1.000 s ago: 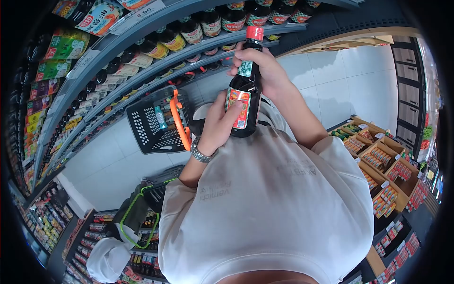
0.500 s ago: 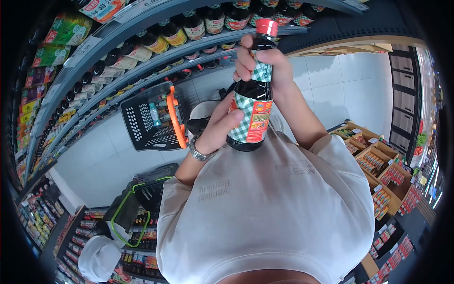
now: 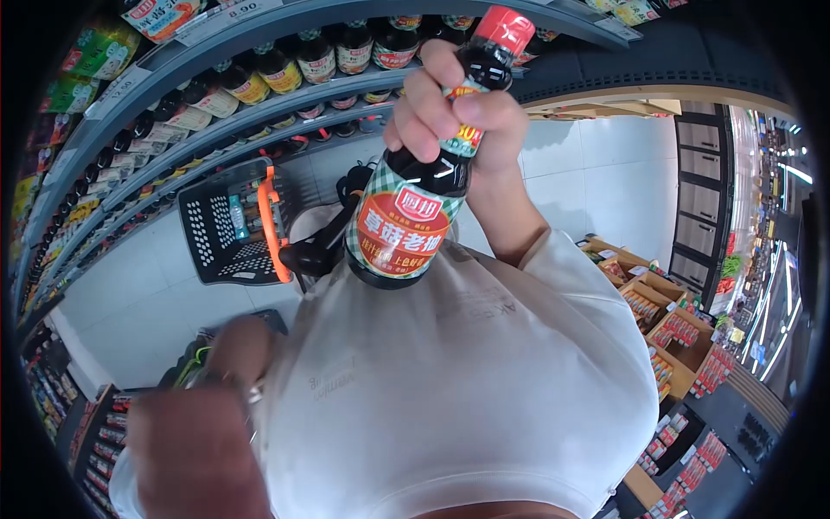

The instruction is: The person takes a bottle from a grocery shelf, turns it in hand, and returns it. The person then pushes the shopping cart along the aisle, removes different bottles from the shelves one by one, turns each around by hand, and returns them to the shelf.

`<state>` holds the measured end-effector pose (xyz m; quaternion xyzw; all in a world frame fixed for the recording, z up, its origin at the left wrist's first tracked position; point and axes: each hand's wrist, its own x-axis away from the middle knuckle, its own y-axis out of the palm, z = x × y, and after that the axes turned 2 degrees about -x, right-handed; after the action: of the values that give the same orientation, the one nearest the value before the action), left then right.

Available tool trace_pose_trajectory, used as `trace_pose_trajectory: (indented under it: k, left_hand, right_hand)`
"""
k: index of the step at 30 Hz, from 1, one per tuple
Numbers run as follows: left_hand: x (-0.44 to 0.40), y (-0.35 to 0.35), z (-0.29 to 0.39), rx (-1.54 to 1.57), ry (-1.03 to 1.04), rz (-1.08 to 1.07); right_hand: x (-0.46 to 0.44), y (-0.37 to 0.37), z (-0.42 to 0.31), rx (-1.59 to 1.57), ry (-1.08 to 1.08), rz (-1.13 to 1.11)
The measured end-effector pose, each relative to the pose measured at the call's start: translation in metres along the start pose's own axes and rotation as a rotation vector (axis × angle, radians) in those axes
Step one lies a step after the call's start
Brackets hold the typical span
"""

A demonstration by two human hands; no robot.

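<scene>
My right hand [image 3: 471, 112] is wrapped round the neck of a dark soy sauce bottle [image 3: 402, 229] in front of my chest. The bottle leans, its red cap up to the right, its red label with Chinese characters facing me. Green-and-white check borders the label. Smeared by motion, my left hand [image 3: 199, 450] is at the lower left, away from the bottle; its fingers cannot be made out. A wristwatch shows in part at that wrist.
A shopping basket [image 3: 194, 229] with an orange handle holds a few items, left of the bottle. Shelves of sauce bottles [image 3: 277, 69] curve across the top and left. Wooden bins [image 3: 670, 303] with packaged goods stand at right. A dark curved object [image 3: 316, 253] is beside the bottle.
My left hand has let go of the bottle's body and moved down and left. The bottle has turned, showing its front label, and tilted, shifting left in view. My right hand keeps its neck.
</scene>
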<state>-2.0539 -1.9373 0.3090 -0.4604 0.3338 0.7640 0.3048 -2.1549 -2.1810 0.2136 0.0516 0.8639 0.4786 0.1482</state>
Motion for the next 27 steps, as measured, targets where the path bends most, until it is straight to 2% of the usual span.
trace_pose_trajectory:
  k: [1, 2, 3, 4, 5, 7, 10, 12, 15, 19, 22, 25, 27]
  left_hand:
    - [-0.027, 0.011, 0.009, -0.121, 0.064, -0.136]
    - [-0.037, 0.013, 0.015, -0.184, 0.164, -0.154]
    - [-0.042, 0.015, 0.014, -0.183, 0.162, -0.152]
    - [-0.046, 0.018, 0.013, -0.068, 0.236, -0.192]
    - [-0.048, 0.020, 0.011, 0.049, 0.312, -0.234]
    - [-0.050, 0.022, 0.008, 0.105, 0.277, -0.274]
    - [-0.054, 0.022, 0.001, 0.211, 0.342, -0.206]
    - [-0.060, 0.013, 0.001, -0.443, 0.561, -0.258]
    - [-0.060, 0.014, -0.005, -0.572, 0.584, -0.196]
    - [-0.063, 0.016, -0.005, -0.501, 0.561, -0.155]
    - [-0.073, 0.018, -0.004, -0.493, 0.578, -0.258]
    - [-0.074, 0.034, -0.012, -0.478, 0.644, -0.219]
    - [-0.075, 0.045, -0.017, -0.608, 0.692, -0.121]
  right_hand:
    - [-0.002, -0.003, -0.001, 0.001, 0.007, 0.000]
    - [-0.004, -0.007, -0.001, -0.080, 0.020, -0.065]
    - [-0.007, -0.013, -0.002, -0.162, 0.028, -0.127]
    - [-0.008, -0.022, -0.002, -0.185, 0.029, -0.215]
    - [-0.008, -0.026, 0.000, -0.184, 0.023, -0.211]
    - [-0.007, -0.033, 0.005, -0.399, 0.005, -0.321]
    - [-0.004, -0.038, 0.008, -0.404, -0.013, -0.397]
    - [-0.002, -0.037, 0.008, -0.384, -0.041, -0.415]
    - [0.000, -0.038, 0.010, -0.403, -0.067, -0.444]
    - [0.002, -0.038, 0.012, -0.445, -0.041, -0.438]
    - [0.000, -0.039, 0.009, -0.446, -0.034, -0.452]
    - [-0.003, -0.041, 0.007, -0.502, -0.033, -0.494]
    - [-0.004, -0.040, 0.002, -0.511, -0.023, -0.527]
